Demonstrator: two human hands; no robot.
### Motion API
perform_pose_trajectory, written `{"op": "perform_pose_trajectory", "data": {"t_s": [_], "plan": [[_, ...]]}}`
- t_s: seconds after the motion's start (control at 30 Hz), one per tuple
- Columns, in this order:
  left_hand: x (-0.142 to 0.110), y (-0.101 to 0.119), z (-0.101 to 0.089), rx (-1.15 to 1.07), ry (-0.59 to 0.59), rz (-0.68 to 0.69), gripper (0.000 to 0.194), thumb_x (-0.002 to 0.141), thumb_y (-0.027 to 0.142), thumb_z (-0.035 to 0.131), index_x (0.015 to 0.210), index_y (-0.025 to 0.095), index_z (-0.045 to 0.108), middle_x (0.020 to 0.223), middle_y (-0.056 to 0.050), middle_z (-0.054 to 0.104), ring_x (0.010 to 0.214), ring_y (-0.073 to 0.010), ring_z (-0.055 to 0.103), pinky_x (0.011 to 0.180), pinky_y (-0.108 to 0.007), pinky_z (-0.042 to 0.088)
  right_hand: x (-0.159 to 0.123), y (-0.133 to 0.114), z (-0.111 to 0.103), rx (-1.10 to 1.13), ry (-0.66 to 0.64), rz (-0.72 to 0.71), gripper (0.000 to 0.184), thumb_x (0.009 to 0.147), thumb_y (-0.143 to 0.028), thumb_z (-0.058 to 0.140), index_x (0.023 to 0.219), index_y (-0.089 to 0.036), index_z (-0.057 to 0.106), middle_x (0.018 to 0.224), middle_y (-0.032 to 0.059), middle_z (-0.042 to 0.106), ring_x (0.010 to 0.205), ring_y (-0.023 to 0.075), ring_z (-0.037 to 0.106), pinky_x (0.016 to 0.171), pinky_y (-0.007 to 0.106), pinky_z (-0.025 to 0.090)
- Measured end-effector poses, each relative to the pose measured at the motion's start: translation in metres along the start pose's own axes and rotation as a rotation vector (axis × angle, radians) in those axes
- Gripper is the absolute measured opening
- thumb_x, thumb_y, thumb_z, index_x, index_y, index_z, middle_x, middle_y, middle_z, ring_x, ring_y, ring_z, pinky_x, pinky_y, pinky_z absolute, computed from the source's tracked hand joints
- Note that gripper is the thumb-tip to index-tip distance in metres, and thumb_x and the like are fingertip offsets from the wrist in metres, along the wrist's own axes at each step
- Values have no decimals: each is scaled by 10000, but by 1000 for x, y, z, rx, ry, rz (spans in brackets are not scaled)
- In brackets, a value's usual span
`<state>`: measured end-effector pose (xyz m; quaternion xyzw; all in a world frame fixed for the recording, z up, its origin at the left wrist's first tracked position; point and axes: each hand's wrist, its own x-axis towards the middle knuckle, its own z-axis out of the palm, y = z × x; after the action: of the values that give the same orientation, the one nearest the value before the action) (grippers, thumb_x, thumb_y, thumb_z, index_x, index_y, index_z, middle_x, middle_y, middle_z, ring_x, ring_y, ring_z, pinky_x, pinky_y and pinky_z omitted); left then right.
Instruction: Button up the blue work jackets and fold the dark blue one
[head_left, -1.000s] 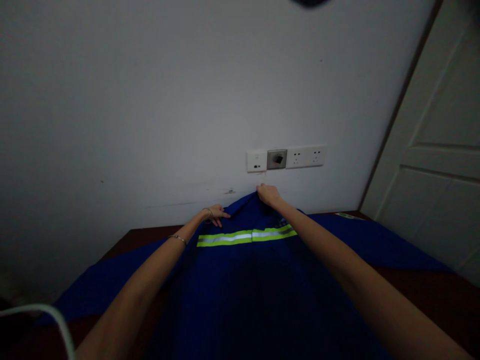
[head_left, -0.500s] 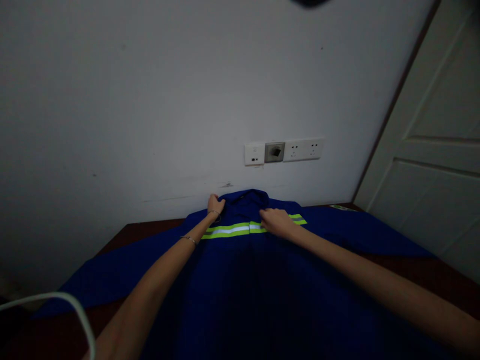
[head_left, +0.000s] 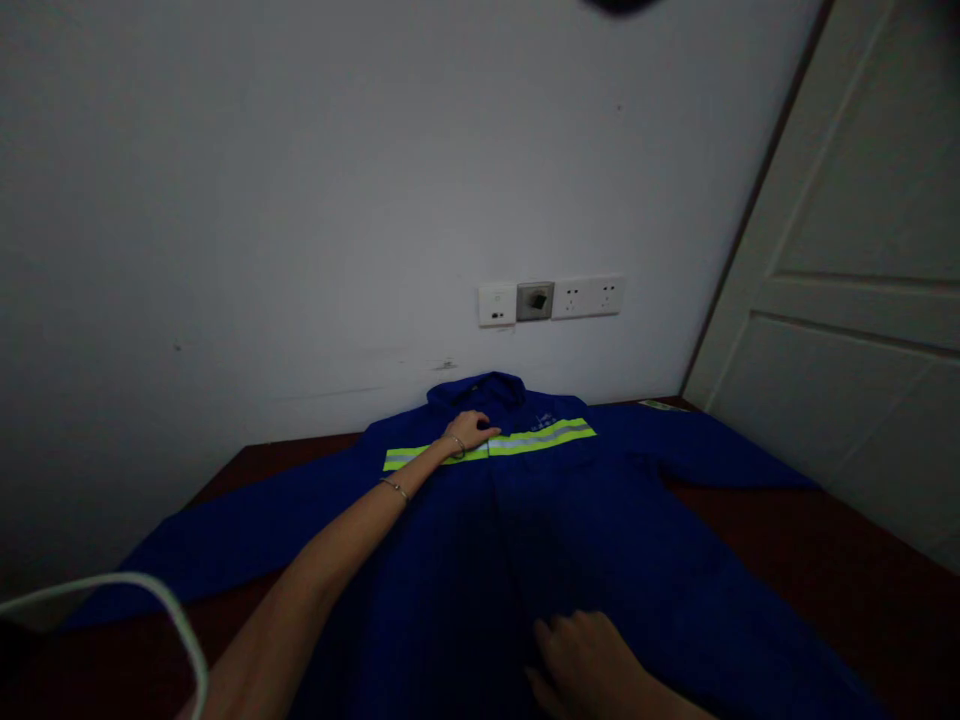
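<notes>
A blue work jacket [head_left: 600, 520] with a yellow and silver reflective stripe [head_left: 540, 438] lies spread flat on a dark brown table [head_left: 840, 520], collar towards the wall and sleeves out to both sides. My left hand [head_left: 469, 430] rests flat on the chest stripe just below the collar, fingers stretched out. My right hand [head_left: 589, 655] lies on the jacket's lower front near the bottom edge of the view, fingers curled loosely on the fabric.
A white wall stands right behind the table, with a row of sockets [head_left: 551, 300] above the collar. A white door [head_left: 862, 330] is at the right. A white cable [head_left: 150, 610] loops at the lower left.
My right hand has drawn back from the chest stripe to the jacket's lower front. My left hand has slid from the collar onto the stripe. The collar now lies flat.
</notes>
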<state>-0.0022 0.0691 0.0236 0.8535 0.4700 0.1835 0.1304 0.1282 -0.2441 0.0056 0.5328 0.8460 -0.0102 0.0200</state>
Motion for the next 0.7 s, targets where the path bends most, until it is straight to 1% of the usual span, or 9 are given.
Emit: {"op": "perform_pose_trajectory", "data": {"t_s": [0.07,0.17,0.23,0.43,0.57,0.7], "plan": [[2,2,5,57,-52,-63,391,712,454,580,957,161,663,992,-78,651,920,-208,584,815,-272,435,-5,-4,2,-2,-6,26,170,736,-261,536,773,-151,661,712,99,683,633,241,652,494,272,433],[6,1,10,88,-78,-105,297,719,344,587,942,168,674,973,-71,663,892,-188,596,794,-254,440,-11,-9,7,15,-52,36,133,706,-223,550,695,-141,654,667,93,682,594,222,651,455,235,417],[9,0,13,85,-72,-114,262,731,296,574,931,164,680,967,-75,667,880,-181,600,782,-246,442,-15,-12,10,34,-68,28,114,689,-194,549,658,-138,644,637,84,677,565,201,645,432,214,400],[11,-2,16,71,-30,-127,225,757,176,522,891,109,691,907,-95,679,816,-158,608,750,-217,443,-21,-18,21,67,-33,17,111,690,-144,514,652,-128,616,595,62,654,522,141,615,430,179,394],[10,4,12,81,14,-117,238,745,118,488,857,85,696,850,-94,681,790,-152,604,757,-213,437,-19,-22,28,94,-13,-22,140,703,-100,479,642,-123,603,578,58,638,510,126,604,435,174,403],[7,10,3,101,53,-103,269,705,72,459,820,82,701,813,-87,678,771,-154,600,750,-213,435,-16,-25,30,93,13,-44,172,710,-83,457,615,-124,593,565,57,631,488,120,592,430,176,405]]}}
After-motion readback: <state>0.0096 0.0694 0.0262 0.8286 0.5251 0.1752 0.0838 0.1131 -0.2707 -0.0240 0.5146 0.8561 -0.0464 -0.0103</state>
